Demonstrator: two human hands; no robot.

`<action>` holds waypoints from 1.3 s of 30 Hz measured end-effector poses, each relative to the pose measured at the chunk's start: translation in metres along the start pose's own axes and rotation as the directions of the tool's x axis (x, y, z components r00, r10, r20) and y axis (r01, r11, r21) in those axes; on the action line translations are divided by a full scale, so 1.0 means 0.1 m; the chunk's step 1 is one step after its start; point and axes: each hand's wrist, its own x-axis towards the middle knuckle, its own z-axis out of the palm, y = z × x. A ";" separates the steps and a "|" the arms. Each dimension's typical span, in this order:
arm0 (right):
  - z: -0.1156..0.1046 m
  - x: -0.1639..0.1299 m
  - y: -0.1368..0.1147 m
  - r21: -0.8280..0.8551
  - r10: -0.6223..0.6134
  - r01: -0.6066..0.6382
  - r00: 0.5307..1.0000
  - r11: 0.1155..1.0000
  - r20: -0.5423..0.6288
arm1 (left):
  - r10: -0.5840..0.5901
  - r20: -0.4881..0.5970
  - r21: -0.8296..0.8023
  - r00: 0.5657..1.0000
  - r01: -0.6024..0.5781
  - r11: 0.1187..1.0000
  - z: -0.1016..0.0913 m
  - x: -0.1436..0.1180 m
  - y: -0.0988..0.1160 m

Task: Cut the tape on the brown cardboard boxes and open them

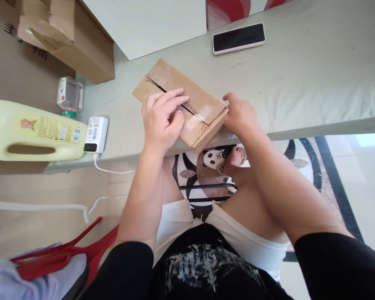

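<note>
1. The pale-covered table [315, 75] runs across; its near edge passes beneath the work.
2. A large carton [6, 62] fills the left end.
3. A yellow jug [6, 129] sits at the near-left corner.
4. The cardboard box [171, 79] is at the near edge, its near corner jutting past it. Its long axis slants from far left to near right, as does the lid seam.
5. The left hand [161, 123] is nearer the seam, on top and covering part of it; its fingers are loosely bent, gripping nothing visible. The right hand [242, 116] touches the right end, fingers curled; their closure is partly hidden.
6. A clear bottle [71, 93] is behind the jug.
7. A phone [239, 38] lies beyond the box.
8. A white device [97, 129] is beside the jug.
</note>
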 end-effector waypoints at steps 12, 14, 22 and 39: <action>-0.58 -0.30 -0.63 0.811 -0.055 0.094 0.996 0.578 -0.077 | -0.006 0.006 -0.010 1.000 0.007 1.000 0.00 -0.02 0.02; -0.59 -0.31 -0.65 0.713 -0.031 0.177 0.976 0.678 -0.214 | -0.042 0.007 -0.051 0.999 0.042 0.998 0.00 -0.02 0.04; -0.58 -0.50 -0.90 0.508 -0.091 0.381 0.858 0.772 -0.505 | 0.003 0.086 0.074 0.996 -0.010 0.997 -0.06 -0.02 0.07; -0.58 -0.62 -0.93 0.528 -0.400 0.489 0.872 0.694 -0.282 | 0.049 0.045 0.231 0.998 -0.058 0.971 0.00 -0.06 0.12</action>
